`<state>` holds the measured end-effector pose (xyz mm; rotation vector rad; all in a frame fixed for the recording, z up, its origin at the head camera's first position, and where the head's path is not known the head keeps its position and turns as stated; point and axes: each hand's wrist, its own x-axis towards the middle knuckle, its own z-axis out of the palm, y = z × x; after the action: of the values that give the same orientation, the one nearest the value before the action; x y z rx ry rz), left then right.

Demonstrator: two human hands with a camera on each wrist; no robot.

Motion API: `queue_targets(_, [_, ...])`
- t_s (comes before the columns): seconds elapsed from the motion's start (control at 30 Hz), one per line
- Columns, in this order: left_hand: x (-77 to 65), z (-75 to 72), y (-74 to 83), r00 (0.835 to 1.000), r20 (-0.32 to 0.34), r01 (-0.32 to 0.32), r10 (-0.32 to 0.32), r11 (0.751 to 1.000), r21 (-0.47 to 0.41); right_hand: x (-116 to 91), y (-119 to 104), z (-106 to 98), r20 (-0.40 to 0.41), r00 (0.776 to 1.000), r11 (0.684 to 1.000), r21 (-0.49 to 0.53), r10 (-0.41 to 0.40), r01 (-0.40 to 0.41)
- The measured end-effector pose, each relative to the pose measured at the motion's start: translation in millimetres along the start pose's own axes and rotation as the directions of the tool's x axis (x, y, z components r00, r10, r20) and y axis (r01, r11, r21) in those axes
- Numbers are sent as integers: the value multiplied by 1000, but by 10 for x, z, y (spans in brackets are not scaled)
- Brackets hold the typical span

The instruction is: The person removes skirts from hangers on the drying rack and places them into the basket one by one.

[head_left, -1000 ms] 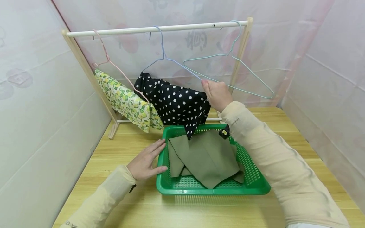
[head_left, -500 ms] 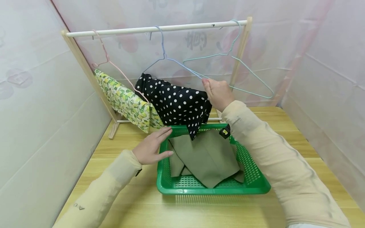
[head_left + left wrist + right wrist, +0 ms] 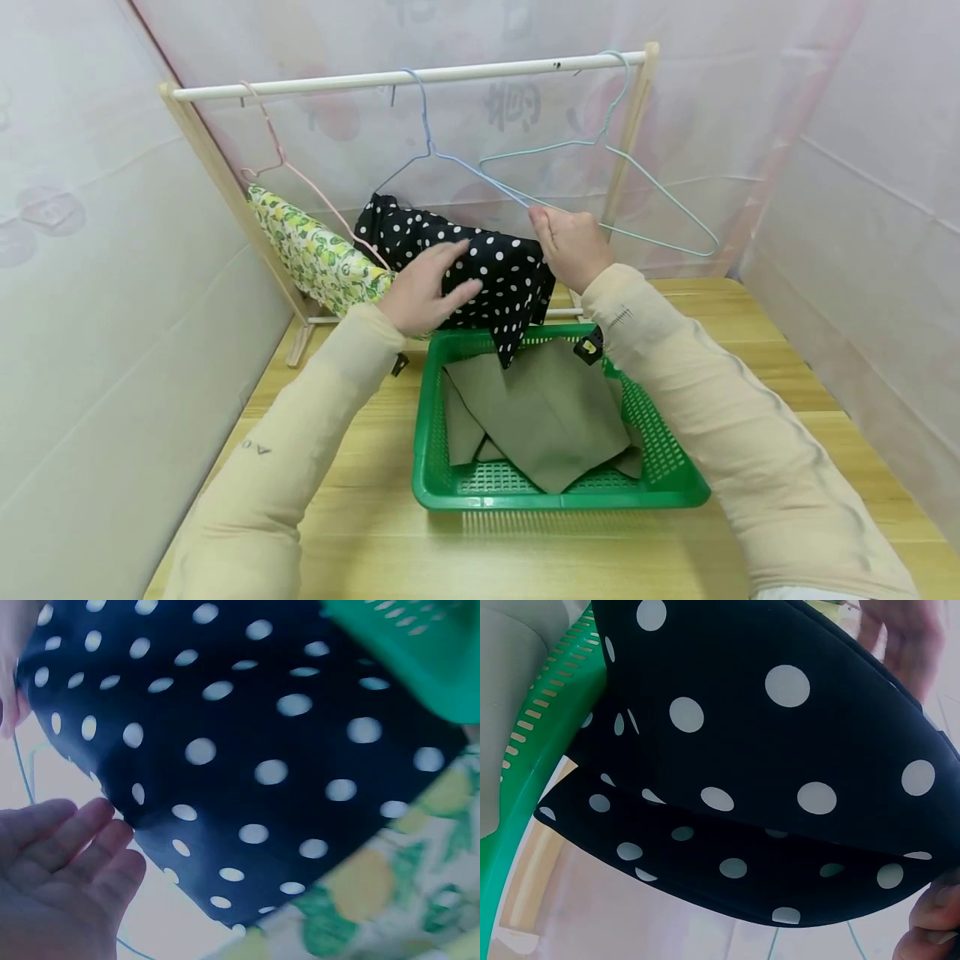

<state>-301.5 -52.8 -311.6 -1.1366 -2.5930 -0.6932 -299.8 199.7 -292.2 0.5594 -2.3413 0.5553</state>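
A black cloth with white polka dots (image 3: 480, 271) is draped over the bar of a blue hanger (image 3: 429, 152) that hangs from the rack. My right hand (image 3: 576, 246) grips the right end of this hanger together with the cloth's upper corner. My left hand (image 3: 429, 287) is raised in front of the cloth, fingers extended and holding nothing. In the left wrist view its fingertips (image 3: 112, 825) are close to the cloth's folded top edge; contact is hard to tell. The right wrist view shows the cloth (image 3: 787, 686) hanging in two layers, one corner reaching over the basket.
A green basket (image 3: 562, 502) holds a folded olive cloth (image 3: 551, 417). On the rack's white rail (image 3: 330, 83) also hang a pink hanger (image 3: 281, 154) with a lemon-print cloth (image 3: 307, 242), and a bare mint hanger (image 3: 660, 183). Fabric walls enclose the wooden table (image 3: 375, 533).
My left hand has lifted off the basket's left rim and moved up and right to the front of the polka-dot cloth. My right hand keeps its hold almost unmoved.
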Motion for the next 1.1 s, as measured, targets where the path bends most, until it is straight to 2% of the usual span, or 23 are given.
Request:
queue_targets(0.2, [438, -152, 10, 992, -88, 85, -95, 990, -113, -4, 3, 0, 16, 1000, 1000, 9, 23, -23])
queue_targets(0.3, [626, -238, 5, 981, -97, 146, -167, 970, -192, -6, 3, 5, 6, 1000, 1000, 15, 19, -19])
queue_targets(0.43, [800, -316, -23, 961, -112, 219, -254, 942, -255, -9, 2, 18, 0, 1000, 1000, 16, 5, -5])
queue_targets(0.53, [881, -347, -43, 949, -129, 247, -288, 933, -261, -14, 2, 25, -7, 1000, 1000, 14, 2, -2])
queue_targets(0.73, [961, -392, -54, 937, -138, 278, -321, 924, -263, -24, -19, 24, -30, 1000, 1000, 13, -6, 6])
queue_targets(0.83, [990, -424, -37, 916, -121, 331, -382, 892, -308, -24, -30, 28, -39, 999, 1000, 13, -3, 4])
queue_targets(1.0, [1047, -452, -2, 867, -99, 423, -488, 827, -370, -32, -44, 27, -39, 999, 1000, 16, 13, -12])
queue_targets(1.1, [1065, -457, 6, 851, -102, 448, -515, 813, -373, -41, -54, 21, -34, 999, 999, 27, 18, -17])
